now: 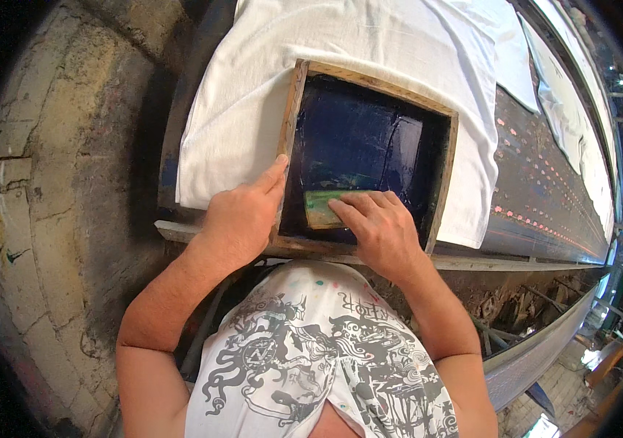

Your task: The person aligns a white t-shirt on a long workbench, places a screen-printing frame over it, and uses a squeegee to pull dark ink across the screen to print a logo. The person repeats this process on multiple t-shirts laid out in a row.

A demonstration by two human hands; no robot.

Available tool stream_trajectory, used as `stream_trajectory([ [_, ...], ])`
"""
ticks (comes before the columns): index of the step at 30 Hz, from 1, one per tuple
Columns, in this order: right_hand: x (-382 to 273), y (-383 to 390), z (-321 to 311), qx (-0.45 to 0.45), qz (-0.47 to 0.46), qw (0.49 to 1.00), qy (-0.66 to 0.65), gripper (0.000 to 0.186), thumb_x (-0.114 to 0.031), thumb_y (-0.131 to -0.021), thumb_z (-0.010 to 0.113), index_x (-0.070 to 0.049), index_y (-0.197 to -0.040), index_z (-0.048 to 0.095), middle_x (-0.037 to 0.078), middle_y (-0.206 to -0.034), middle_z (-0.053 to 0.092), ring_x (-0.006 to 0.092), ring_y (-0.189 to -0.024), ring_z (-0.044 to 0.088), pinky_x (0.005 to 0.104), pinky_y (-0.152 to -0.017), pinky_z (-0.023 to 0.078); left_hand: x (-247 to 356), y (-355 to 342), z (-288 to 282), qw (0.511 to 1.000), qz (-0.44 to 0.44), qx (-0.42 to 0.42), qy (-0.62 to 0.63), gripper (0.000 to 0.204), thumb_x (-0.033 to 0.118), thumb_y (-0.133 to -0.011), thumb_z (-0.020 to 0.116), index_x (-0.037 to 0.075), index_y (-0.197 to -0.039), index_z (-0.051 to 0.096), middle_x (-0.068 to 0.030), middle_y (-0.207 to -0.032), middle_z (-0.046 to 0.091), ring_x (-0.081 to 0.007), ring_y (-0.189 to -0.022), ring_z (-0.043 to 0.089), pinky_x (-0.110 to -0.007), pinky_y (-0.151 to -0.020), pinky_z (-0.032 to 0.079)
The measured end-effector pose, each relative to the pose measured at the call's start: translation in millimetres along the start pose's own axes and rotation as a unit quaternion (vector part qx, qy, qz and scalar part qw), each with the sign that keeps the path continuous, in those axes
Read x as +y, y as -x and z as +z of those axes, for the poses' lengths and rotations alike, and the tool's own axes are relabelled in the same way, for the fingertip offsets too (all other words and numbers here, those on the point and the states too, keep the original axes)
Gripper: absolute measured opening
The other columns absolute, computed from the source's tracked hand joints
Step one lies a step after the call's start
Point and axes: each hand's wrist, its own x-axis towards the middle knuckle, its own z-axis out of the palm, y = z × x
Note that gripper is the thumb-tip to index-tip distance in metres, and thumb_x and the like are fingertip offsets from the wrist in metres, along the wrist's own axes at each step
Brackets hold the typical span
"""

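Note:
A wooden screen printing frame lies on a white cloth that looks like a T-shirt. Dark blue ink covers the mesh inside it, glossy toward the right. My left hand grips the frame's left side, its forefinger stretched along the wood. In my right hand is a wooden squeegee with green stains, held at the near end of the mesh. Its lower edge and right part are hidden by the frame's shadow and my fingers.
The long dark table runs off to the right, dotted with pink marks. More white cloths lie along its far side. A wooden rail follows the near edge. Worn stone floor is at the left.

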Motion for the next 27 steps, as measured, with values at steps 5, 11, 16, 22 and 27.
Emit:
stream_trajectory([
  [5,51.9,-43.6,-26.3,-0.017,0.033,0.999,-0.007,0.047,0.007,-0.083,0.068,-0.008,-0.125,0.084,0.016,-0.117,0.083,0.0375,-0.111,0.079,0.0504,-0.096,0.061,-1.4,-3.1,4.0,1.000,0.012,0.012,-0.011,0.071,0.009,-0.089,0.088,-0.003,-0.154,0.064,-0.0098,-0.181,0.049,-0.0364,-0.112,0.080,-0.050,-0.090,0.066],
  [11,105.2,-103.6,-27.8,0.018,0.085,0.994,0.064,0.057,0.010,-0.086,0.066,-0.010,-0.136,0.083,0.019,-0.126,0.082,0.0418,-0.120,0.078,0.0530,-0.106,0.063,5.4,-1.0,-1.1,1.000,-0.017,-0.013,-0.015,0.071,0.010,-0.089,0.088,-0.003,-0.154,0.064,-0.0080,-0.182,0.048,-0.0367,-0.109,0.080,-0.051,-0.089,0.066],
  [16,116.1,-104.9,-12.1,-0.004,-0.077,0.997,0.028,0.053,0.005,-0.085,0.070,-0.011,-0.133,0.085,0.015,-0.125,0.083,0.0379,-0.120,0.078,0.0507,-0.106,0.061,8.9,-3.0,0.3,0.999,-0.036,-0.023,-0.027,0.071,0.010,-0.088,0.088,-0.002,-0.154,0.064,-0.0058,-0.182,0.048,-0.0377,-0.110,0.080,-0.051,-0.091,0.065],
  [22,135.5,-86.0,-23.6,-0.067,-0.214,0.974,0.008,0.047,0.003,-0.082,0.077,-0.012,-0.126,0.086,0.010,-0.126,0.083,0.0339,-0.124,0.077,0.0471,-0.112,0.059,15.9,0.0,-4.6,0.998,-0.046,0.007,0.029,0.068,0.003,-0.085,0.089,-0.002,-0.150,0.069,-0.0045,-0.179,0.053,-0.0387,-0.118,0.077,-0.049,-0.098,0.064],
  [27,166.8,-39.4,-47.1,-0.098,-0.196,0.975,0.044,0.048,0.003,-0.082,0.078,-0.013,-0.127,0.087,0.007,-0.131,0.083,0.0311,-0.129,0.076,0.0463,-0.112,0.059,18.8,-4.6,-7.9,0.998,-0.057,-0.004,0.008,0.070,0.003,-0.084,0.091,-0.003,-0.150,0.070,-0.0040,-0.179,0.052,-0.0374,-0.125,0.076,-0.047,-0.103,0.064],
])
